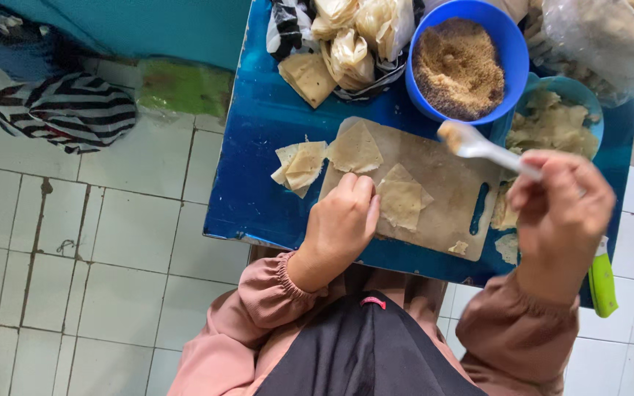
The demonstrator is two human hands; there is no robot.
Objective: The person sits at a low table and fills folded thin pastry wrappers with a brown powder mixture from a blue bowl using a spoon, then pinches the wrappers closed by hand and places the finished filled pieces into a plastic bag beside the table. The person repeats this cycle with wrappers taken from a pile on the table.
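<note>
- Pale, thin dough was what you had under your left hand (340, 224): its fingers were curled down onto the left edge of a square wrapper (402, 199) lying near the middle of the grey cutting board (449, 209), pinning it flat rather than lifting it.
- Your right hand (560, 213) was closed around the handle of a white spoon (478, 145), held up above the board's right side; the bowl of the spoon carried a small heap of brown crumbly filling (blurred, so how much I could not tell).
- That filling matched what sat in the blue bowl (511, 51) at the far edge of the blue table (258, 147), just beyond the board.
- A second wrapper (355, 149) lay at the board's upper left corner, and a small stack of wrappers (301, 166) rested on the table just beside the board.
- Further back were bagged wrappers (354, 37), and a smaller bowl of pale scraps (555, 125) to the right; a green-handled tool (602, 282) hung off the table's right edge.
- Judging by this single head view, you were at the filling step: spoon loaded, wrapper held ready.
- The next move called for bringing the spoon down over the middle of the pinned wrapper and tipping it cleanly, keeping the filling away from the edges.
</note>
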